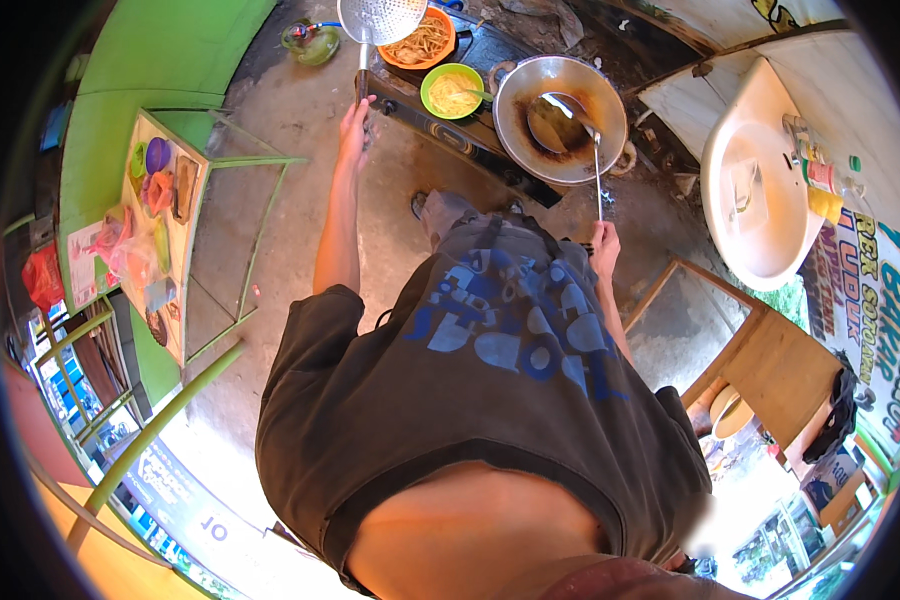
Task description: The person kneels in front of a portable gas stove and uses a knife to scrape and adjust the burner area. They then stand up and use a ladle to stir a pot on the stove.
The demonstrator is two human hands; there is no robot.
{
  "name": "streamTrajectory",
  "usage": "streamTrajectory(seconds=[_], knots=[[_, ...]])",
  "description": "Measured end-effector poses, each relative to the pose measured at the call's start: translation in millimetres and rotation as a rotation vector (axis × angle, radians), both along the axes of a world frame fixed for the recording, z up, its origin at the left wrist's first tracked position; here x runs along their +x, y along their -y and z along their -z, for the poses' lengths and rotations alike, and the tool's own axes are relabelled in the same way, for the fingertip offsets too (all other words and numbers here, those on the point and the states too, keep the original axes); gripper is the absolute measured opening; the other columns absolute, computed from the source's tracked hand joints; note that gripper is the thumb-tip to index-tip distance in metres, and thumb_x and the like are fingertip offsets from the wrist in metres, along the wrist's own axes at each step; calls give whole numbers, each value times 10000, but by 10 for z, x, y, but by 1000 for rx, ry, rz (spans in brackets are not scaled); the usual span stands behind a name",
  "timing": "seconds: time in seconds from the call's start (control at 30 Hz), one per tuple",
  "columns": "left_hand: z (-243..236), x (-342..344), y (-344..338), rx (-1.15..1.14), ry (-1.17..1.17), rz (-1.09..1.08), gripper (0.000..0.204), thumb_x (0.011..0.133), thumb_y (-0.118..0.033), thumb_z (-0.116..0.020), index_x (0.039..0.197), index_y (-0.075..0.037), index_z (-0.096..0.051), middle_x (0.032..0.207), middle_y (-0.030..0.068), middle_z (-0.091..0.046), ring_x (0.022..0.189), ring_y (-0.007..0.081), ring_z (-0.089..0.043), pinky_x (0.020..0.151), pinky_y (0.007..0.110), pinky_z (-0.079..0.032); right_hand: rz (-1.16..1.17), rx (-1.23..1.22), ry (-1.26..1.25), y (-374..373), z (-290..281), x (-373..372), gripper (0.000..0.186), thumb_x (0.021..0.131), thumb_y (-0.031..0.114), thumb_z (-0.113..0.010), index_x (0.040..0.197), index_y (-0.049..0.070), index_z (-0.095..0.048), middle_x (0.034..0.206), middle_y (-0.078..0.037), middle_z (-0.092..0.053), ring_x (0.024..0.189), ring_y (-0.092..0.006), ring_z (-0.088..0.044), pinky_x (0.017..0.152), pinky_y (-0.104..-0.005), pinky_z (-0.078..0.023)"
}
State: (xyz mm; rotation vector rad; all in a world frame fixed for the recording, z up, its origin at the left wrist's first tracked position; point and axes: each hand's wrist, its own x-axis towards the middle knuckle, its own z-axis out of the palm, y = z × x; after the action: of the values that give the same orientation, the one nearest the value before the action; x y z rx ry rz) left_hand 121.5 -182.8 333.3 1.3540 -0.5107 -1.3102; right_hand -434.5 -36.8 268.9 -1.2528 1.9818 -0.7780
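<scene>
My left hand [355,132] is closed round the dark handle of a perforated metal skimmer [382,20], raised at the far left of the stove. Beside and partly behind it stands an orange bowl [453,38] of golden-brown fried strips. A green bowl [427,101] with pale yellow food and a green utensil sits nearer me. My right hand [605,244] grips the end of a long-handled metal spatula [598,165]. Its head reaches into a large wok [513,110] with dark liquid at the bottom and brown stains on the inner wall.
A stove [490,150] carries the wok. A green gas cylinder [312,45] stands on the floor at the far left. A table [202,185] with bags and bowls is on my left. To the right are a sink [718,200] with bottles and a wooden frame [770,360].
</scene>
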Motion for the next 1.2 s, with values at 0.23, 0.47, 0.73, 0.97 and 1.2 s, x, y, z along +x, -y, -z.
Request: streamTrajectory(seconds=[0.23,0.47,0.73,0.97,1.2], knots=[[95,-502,-161,22,56,-5,193,1105,-286,-629,998,-146,-550,687,-62,-442,489,62,-410,470,253,-370,-56,52,-132,478,-6,148,303,1094,290,-543,1100,23,-687,945,-305,-730,951,-537,-697,810,-596,-530],[125,-881,-331,120,24,-55,340,1088,-376,-658,868,-172,-499,701,-59,-447,514,55,-431,446,232,-338,-57,20,-197,770,134,355,294,1089,295,-527,1128,35,-658,966,-333,-725,966,-555,-691,826,-628,-522],[113,-1007,-621,138,-160,20,395,1091,-423,-634,840,-165,-470,654,-28,-444,495,119,-446,566,310,-454,-64,32,-160,647,260,413,284,1078,300,-550,1130,45,-663,967,-318,-732,963,-550,-693,826,-627,-526],[227,-944,-759,102,-298,42,401,1099,-424,-617,836,-164,-461,652,-30,-446,496,109,-442,560,305,-441,-111,44,-200,396,110,241,240,1074,255,-562,1096,41,-670,922,-317,-721,928,-553,-688,788,-613,-535],[180,-1056,-683,176,269,84,380,1101,-382,-630,828,-135,-537,676,-46,-496,536,72,-453,513,283,-402,-75,-10,-92,575,349,332,293,1051,282,-612,1085,1,-687,885,-290,-715,878,-510,-706,794,-553,-547]])
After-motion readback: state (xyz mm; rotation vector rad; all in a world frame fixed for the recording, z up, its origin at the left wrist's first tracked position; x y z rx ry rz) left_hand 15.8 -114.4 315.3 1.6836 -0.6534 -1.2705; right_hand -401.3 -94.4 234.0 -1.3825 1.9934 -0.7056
